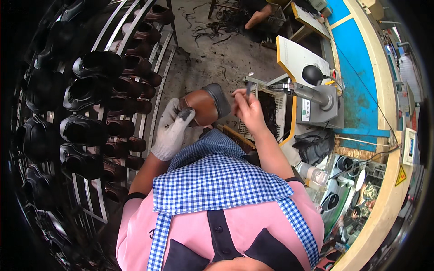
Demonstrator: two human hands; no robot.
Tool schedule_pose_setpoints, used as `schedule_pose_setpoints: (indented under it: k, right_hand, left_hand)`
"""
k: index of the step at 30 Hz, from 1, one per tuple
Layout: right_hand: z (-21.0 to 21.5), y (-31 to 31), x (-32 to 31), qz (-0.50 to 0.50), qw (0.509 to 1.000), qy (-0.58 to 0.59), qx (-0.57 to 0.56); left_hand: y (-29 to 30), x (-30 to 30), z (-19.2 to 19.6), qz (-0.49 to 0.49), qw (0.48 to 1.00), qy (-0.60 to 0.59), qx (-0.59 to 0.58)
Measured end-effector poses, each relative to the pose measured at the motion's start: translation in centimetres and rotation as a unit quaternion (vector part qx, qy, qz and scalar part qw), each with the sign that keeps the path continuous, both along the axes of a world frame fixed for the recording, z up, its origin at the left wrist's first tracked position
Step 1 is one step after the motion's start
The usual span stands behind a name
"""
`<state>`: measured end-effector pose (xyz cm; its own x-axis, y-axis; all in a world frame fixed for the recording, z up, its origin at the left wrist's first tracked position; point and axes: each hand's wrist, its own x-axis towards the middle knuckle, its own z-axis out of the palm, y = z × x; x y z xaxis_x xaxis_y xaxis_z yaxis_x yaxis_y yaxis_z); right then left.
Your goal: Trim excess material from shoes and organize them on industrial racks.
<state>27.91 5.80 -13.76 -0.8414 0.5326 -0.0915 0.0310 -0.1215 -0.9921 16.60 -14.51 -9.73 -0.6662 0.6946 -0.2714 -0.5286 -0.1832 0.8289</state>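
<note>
My left hand point(171, 133), in a whitish knitted glove with a dark patch on the thumb, is closed around a brown shoe point(198, 109). The shoe has a black sole edge, which faces toward my right side. Apart from the shoe, bare fingers of my right hand point(250, 111) pinch a slim dark tool point(248, 88). It points up and away from me; its exact kind is too small to make out. Below both hands hangs a blue checked apron point(221, 174).
A rack point(156, 63) packed with black and brown shoes stands close on my left. To my right are a grey machine point(318, 108) with a metal arm and a crate point(282, 106) of dark scraps. Black strips point(224, 22) litter the floor ahead, near another person's arm point(258, 17).
</note>
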Motion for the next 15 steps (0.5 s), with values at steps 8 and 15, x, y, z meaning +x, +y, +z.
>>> schedule_pose_setpoints:
  k: [8, 15]
  right_hand:
    - [-1.3, -2.0, 1.7, 0.133, 0.936, -0.091, -0.314]
    - [-3.2, -2.4, 2.4, 0.169, 0.918, 0.070, -0.351]
  left_hand:
    - [1.4, -0.4, 1.0, -0.317, 0.680, 0.657, -0.069]
    - [-1.1, -2.6, 1.6, 0.185, 0.947, 0.258, 0.044]
